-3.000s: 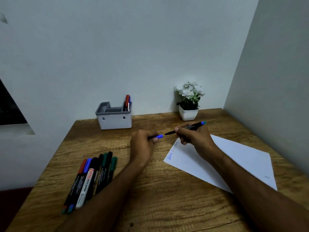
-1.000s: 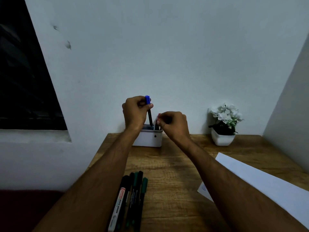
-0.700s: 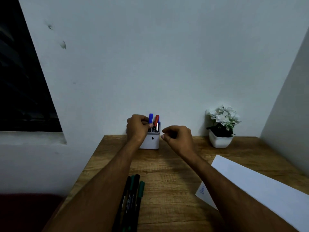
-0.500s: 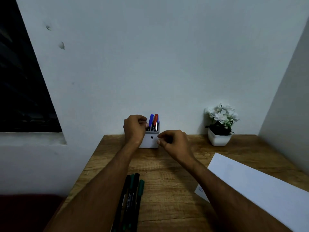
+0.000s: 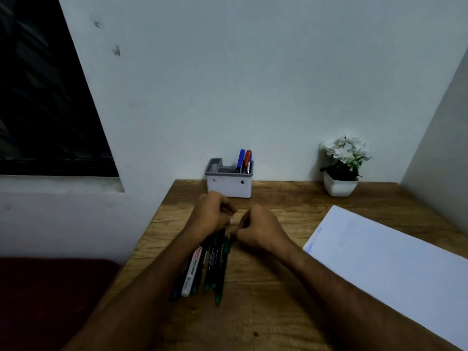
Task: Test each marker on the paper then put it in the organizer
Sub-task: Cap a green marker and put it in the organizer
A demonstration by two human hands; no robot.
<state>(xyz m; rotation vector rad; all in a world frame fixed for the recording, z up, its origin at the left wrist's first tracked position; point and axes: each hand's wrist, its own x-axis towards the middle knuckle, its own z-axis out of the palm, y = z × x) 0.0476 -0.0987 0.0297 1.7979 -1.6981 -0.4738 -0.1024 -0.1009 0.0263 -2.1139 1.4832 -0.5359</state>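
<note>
Here, dark markers bunched — green caps, one white barrel.

You are working in dim, cool-toned light with no visible lamp; the window left of the organizer is black and gives no light. The wall above the organizer reads a flat grey-blue, and only the paper to its right comes out bright, without glare. Shadows are soft and weak. Your hands, just in front of the organizer, are smeared with motion blur, so their fingers are hard to read. Straight edges lean outward near the frame borders.
</note>
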